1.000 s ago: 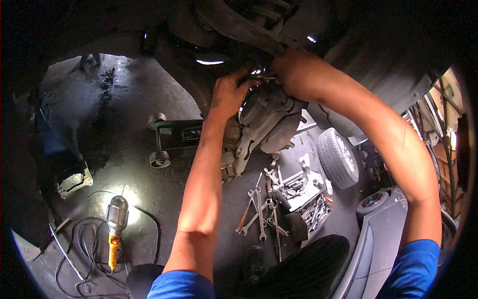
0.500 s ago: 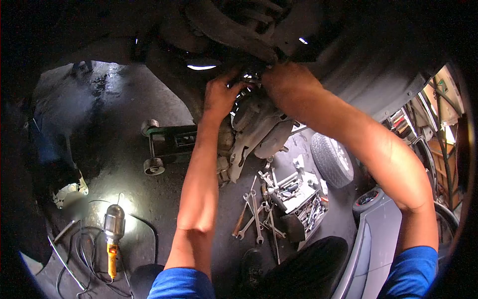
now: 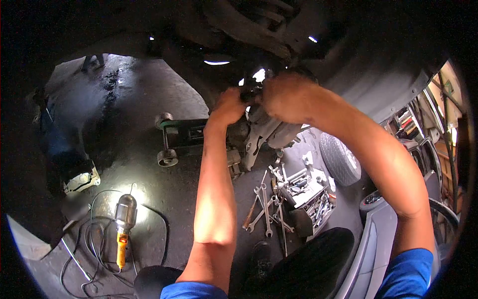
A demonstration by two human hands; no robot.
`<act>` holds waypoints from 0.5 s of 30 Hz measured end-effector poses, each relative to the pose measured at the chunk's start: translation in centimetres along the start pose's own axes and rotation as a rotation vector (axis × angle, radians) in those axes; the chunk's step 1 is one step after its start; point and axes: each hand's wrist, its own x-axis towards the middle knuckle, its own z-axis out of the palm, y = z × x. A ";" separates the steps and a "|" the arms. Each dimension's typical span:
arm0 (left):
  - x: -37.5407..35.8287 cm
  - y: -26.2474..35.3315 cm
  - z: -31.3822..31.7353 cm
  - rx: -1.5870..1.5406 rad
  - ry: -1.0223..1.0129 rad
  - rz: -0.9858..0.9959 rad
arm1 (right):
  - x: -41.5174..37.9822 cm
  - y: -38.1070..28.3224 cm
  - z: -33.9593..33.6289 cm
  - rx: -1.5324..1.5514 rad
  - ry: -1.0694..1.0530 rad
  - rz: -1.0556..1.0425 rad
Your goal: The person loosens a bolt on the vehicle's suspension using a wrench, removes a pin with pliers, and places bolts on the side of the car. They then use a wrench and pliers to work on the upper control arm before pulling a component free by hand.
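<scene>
Both my arms reach up under a car, into the dark wheel arch. My left hand [image 3: 230, 105] is closed at the left side of a dark metal part [image 3: 253, 92]; what its fingers hold is not clear. On the right side of that part, my right hand [image 3: 290, 97] is curled closed, slightly blurred, with its fingertips hidden. Below the hands hangs a greyish metal suspension piece [image 3: 256, 139]. A curved suspension arm [image 3: 244, 30] runs through the shadow above them.
A lit work lamp [image 3: 124, 214] with coiled cable lies on the floor at left. Wrenches [image 3: 266, 209] lie beside an open toolbox [image 3: 303, 224]. A tyre [image 3: 339, 157] rests behind it. A wheeled trolley jack [image 3: 181, 134] is left of centre. A grey car panel [image 3: 373, 244] stands at lower right.
The view has shifted, so the floor things appear farther right. My left hand has come lower relative to the part, its fingers more closed. My right hand has turned and remains at the part.
</scene>
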 end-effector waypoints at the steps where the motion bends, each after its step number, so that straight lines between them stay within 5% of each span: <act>1: 0.3 -1.0 0.1 0.008 -0.006 -0.035 | 0.6 0.5 0.0 0.010 -0.008 0.003; 7: 0.4 -0.6 -1.8 0.116 0.099 -0.333 | 1.5 1.5 0.1 0.123 -0.031 0.107; 11: 0.5 -0.5 -2.1 0.020 0.189 -0.261 | 0.9 1.4 0.9 0.199 0.123 0.240; 15: -0.3 1.1 -2.9 -0.011 0.282 -0.234 | 0.5 1.3 1.2 0.124 0.045 0.048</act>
